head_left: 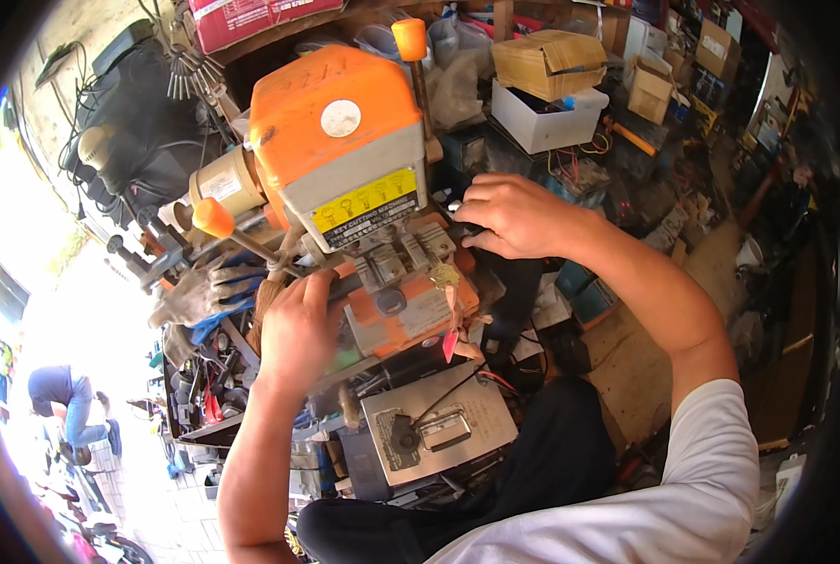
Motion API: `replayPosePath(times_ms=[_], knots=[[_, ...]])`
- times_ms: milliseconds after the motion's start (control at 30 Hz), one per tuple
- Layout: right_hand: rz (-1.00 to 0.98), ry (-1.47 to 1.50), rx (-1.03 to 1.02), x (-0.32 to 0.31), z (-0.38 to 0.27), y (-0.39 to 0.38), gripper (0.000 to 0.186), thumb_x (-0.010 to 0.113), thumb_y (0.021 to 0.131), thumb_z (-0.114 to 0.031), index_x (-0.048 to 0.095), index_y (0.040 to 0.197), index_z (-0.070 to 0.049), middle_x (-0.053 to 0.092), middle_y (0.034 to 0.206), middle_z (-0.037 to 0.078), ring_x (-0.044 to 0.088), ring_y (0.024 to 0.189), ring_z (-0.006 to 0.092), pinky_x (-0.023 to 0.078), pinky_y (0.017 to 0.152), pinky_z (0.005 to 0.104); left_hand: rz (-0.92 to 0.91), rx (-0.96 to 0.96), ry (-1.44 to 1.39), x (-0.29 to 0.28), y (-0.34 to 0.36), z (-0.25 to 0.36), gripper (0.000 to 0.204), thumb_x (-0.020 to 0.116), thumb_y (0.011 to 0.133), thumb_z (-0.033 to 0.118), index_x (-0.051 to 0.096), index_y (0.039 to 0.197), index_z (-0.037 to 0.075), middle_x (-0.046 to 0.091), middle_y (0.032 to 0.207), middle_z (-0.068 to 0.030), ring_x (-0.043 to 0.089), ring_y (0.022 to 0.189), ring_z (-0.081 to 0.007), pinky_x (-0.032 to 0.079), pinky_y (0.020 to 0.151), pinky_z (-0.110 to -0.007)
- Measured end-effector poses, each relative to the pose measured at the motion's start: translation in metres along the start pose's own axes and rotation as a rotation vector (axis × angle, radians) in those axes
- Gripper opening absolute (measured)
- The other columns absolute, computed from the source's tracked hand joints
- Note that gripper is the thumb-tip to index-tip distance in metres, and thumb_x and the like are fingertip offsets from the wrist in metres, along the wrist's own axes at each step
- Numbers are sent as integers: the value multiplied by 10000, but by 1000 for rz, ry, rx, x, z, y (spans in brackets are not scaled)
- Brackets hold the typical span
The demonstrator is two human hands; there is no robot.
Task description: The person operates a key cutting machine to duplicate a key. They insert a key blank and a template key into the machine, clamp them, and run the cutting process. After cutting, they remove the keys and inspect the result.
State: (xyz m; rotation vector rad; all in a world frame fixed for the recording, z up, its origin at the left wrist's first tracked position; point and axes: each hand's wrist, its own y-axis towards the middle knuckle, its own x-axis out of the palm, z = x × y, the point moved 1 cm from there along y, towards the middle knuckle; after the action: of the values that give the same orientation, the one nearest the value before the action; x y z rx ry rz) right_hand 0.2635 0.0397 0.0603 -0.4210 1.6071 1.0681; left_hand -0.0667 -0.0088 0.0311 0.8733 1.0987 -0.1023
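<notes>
In front of me stands an orange and grey key cutting machine (pixel 350 174), with two vise clamps (pixel 401 258) low on its front. A brass-coloured key (pixel 444 275) sits at the right clamp, and a pink-red tag (pixel 451 344) hangs below it. My left hand (pixel 298 324) is closed at the machine's lower left, by a dark bar; its fingertips are hidden, so what it grips cannot be seen. On the right side, my right hand (pixel 519 216) has its fingers curled at a small dark knob with a silvery end (pixel 455 209), seemingly pinching it.
Orange-knobbed levers (pixel 215 218) (pixel 409 42) stick out from the machine. Work gloves (pixel 209 287) lie left, above a tray of small tools (pixel 218 385). A metal plate (pixel 439 428) lies below. Cardboard boxes (pixel 550 64) and a white bin (pixel 547 122) stand behind. Another person (pixel 68 404) bends over outside.
</notes>
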Motion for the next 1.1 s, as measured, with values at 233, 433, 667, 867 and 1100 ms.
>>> replayPosePath(times_ms=[233, 433, 667, 867, 1100], knots=[[270, 171, 277, -47, -25, 11, 653, 850, 855, -249, 595, 1403, -3, 660, 1362, 135, 618, 1247, 268, 501, 1053, 406, 162, -17, -35, -7, -7, 3, 278, 743, 876, 100, 647, 1125, 22, 706, 983, -149, 670, 921, -355, 554, 800, -444], [519, 477, 315, -97, -22, 79, 998, 872, 835, -462, 400, 1527, 80, 628, 1337, 222, 652, 1127, 264, 542, 949, 362, 597, -286, -704, -10, 27, 37, 415, 531, 1086, 196, 541, 1409, -64, 622, 1356, -236, 599, 1279, -326, 444, 1089, -393], [352, 415, 412, -108, -28, 100, 955, 886, 849, -359, 381, 1535, 72, 626, 1298, 198, 676, 1124, 252, 558, 923, 343, 639, -433, -1283, -13, 93, 26, 619, 378, 1079, 416, 444, 1521, -13, 537, 1490, -144, 502, 1362, -253, 360, 1148, -355], [401, 436, 368, -102, -25, 102, 941, 863, 820, -524, 496, 1482, 34, 644, 1274, 195, 658, 1157, 300, 537, 966, 370, 549, -720, -1567, 7, 120, -21, 527, 401, 1082, 462, 581, 1395, 78, 651, 1293, -111, 624, 1185, -222, 481, 1024, -343], [572, -579, 10, -101, -51, 127, 595, 634, 989, -544, 606, 1465, -187, 529, 1536, 144, 461, 1446, 296, 301, 1167, 512, 503, -585, -1544, 3, 123, -17, 491, 368, 1104, 401, 578, 1376, 50, 652, 1292, -91, 643, 1176, -221, 518, 1002, -365]])
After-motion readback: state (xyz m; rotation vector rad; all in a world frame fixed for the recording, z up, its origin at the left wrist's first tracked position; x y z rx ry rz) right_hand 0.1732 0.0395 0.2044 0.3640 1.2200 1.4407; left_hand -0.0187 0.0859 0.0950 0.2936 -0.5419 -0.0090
